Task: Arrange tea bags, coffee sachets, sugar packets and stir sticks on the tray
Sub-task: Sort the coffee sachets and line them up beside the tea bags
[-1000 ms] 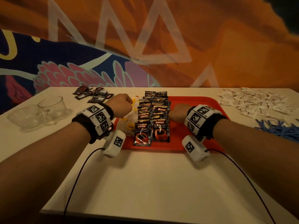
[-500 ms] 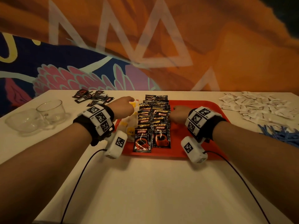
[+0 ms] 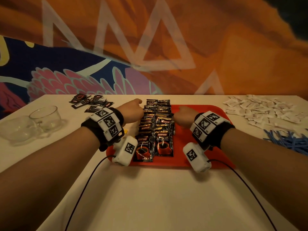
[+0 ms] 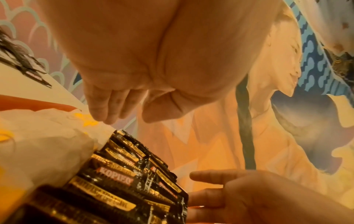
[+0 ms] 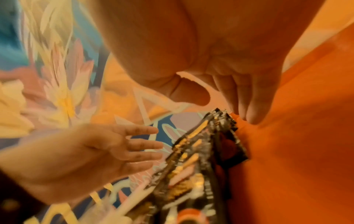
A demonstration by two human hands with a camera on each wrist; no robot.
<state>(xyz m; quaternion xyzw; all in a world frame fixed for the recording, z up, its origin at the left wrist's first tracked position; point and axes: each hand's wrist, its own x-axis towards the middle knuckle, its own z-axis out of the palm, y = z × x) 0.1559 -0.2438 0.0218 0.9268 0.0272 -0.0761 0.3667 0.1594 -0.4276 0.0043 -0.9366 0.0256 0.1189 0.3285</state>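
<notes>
A red tray [image 3: 200, 154] holds two overlapping rows of black coffee sachets [image 3: 156, 130], also seen in the wrist views [image 4: 122, 174] [image 5: 199, 160]. White tea bags [image 4: 47, 144] with yellow tags lie on the tray left of the rows. My left hand [image 3: 133, 109] stands at the left edge of the rows with straight fingers [image 4: 103, 112] pointing down at the tea bags. My right hand [image 3: 182, 114] stands at the right edge, and its straight fingertips [image 5: 250, 116] touch the tray beside the sachets. Neither hand holds anything.
Loose coffee sachets [image 3: 91, 102] lie at the far left of the table. Two glass cups [image 3: 45, 117] stand at the left edge. White sugar packets [image 3: 263, 109] are spread at the far right, with blue stir sticks [image 3: 288, 139] nearer me.
Both hands stay on either side of the sachet rows and have edged slightly toward the far end. Nothing was picked up.
</notes>
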